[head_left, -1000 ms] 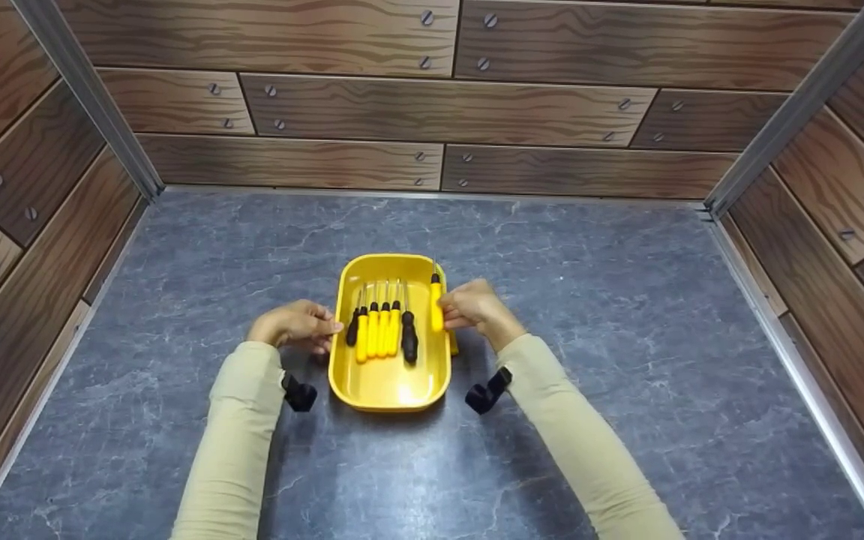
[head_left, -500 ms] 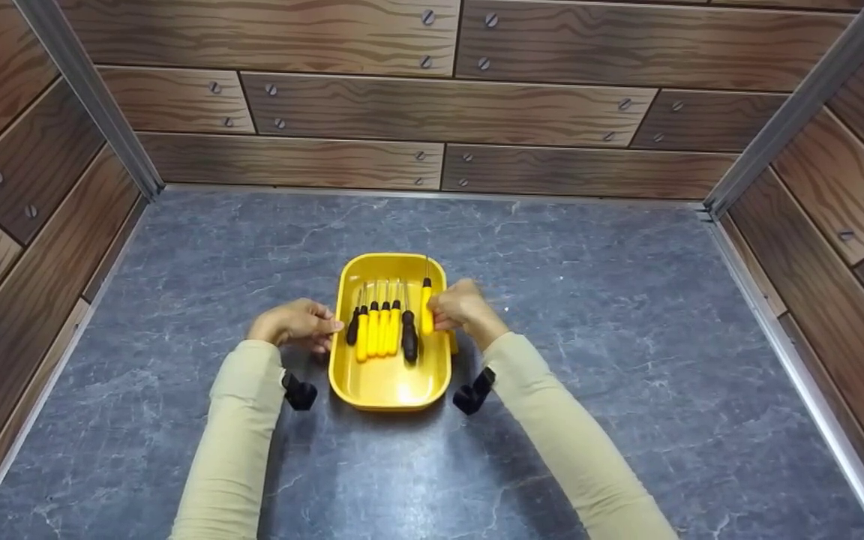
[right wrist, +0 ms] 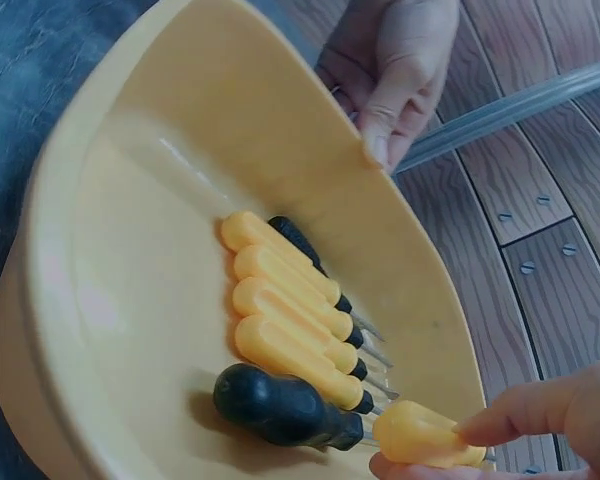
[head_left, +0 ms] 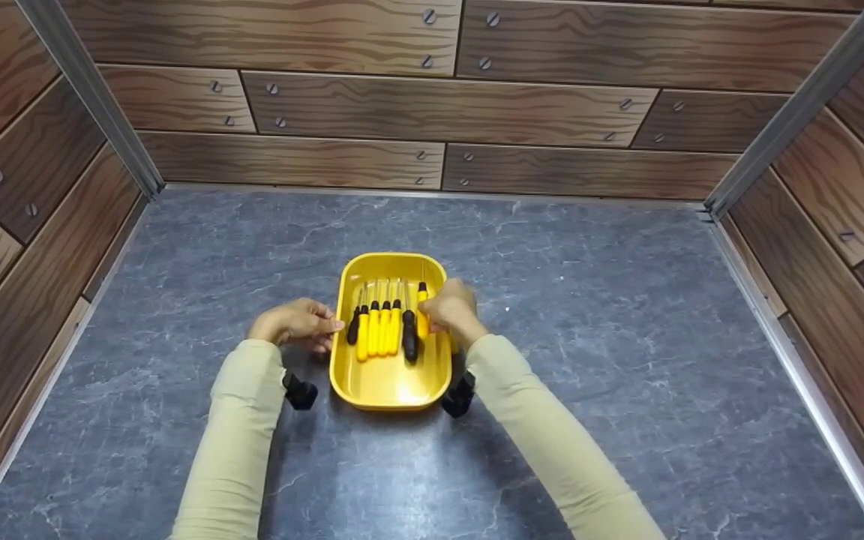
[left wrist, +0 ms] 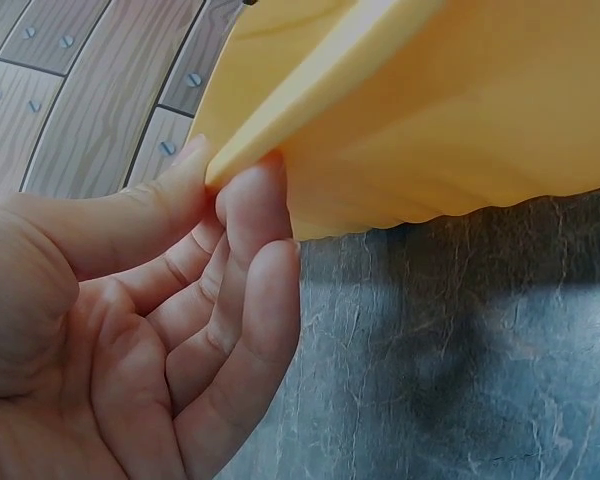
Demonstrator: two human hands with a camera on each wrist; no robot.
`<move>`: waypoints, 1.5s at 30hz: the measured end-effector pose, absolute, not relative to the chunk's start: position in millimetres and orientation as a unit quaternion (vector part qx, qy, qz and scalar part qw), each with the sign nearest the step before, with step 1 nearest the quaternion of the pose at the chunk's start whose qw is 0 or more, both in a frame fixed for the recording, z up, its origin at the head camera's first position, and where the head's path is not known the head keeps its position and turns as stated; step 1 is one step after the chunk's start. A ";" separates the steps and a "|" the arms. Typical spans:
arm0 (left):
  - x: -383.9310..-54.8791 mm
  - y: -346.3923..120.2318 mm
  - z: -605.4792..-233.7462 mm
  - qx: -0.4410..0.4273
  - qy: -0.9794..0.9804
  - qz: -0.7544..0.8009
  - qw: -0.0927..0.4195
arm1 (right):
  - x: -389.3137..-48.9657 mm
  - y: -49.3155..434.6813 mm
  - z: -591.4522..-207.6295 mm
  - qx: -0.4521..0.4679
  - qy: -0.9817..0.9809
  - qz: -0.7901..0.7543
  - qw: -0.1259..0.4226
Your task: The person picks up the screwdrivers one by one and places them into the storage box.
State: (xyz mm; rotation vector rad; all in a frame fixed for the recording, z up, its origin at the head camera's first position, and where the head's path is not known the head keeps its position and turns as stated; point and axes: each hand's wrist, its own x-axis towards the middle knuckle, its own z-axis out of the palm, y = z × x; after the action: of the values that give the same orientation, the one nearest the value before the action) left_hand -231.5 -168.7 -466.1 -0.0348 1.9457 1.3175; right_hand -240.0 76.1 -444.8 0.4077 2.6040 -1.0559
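A yellow tray [head_left: 391, 386] sits in the middle of the work surface with several screwdrivers [head_left: 378, 330] lined up inside, tips pointing to the far end. Most have yellow handles; a small black one lies at the left and a larger black-handled screwdriver [right wrist: 285, 405] at the right of the row. My left hand [head_left: 298, 325] pinches the tray's left rim [left wrist: 310, 90] between thumb and fingers. My right hand [head_left: 453, 307] reaches over the right rim, thumb and fingers pinching a yellow-handled screwdriver [right wrist: 425, 435] beside the large black one.
The grey marbled surface [head_left: 612, 322] spreads around the tray. Wood-patterned panels [head_left: 447, 109] enclose it at the back and both sides, with metal strips along the corners. A yellow piece [head_left: 455, 343] shows at the tray's right side, mostly behind the wrist.
My right hand has moved left over the tray's right rim, bringing the yellow-handled screwdriver in next to the large black one. The left hand and the tray have stayed put.
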 end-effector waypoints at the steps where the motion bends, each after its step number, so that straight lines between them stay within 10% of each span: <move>1: -231.5 -168.3 -466.2 -0.013 0.763 0.518 0.386 | -238.9 74.9 -444.9 0.133 0.915 -0.354 0.142; 23: -231.1 -167.1 -463.8 -0.010 0.765 0.518 0.383 | -229.2 58.5 -452.0 0.068 0.973 -0.215 0.044; 45: -230.7 -168.1 -465.1 -0.018 0.767 0.518 0.379 | -244.3 68.7 -450.8 0.138 0.904 -0.367 0.171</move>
State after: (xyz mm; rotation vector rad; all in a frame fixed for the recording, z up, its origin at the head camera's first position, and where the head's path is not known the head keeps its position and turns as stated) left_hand -230.7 -168.1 -465.1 -0.0467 1.9591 1.3224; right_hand -244.3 68.7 -450.8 0.3922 2.5672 -1.0429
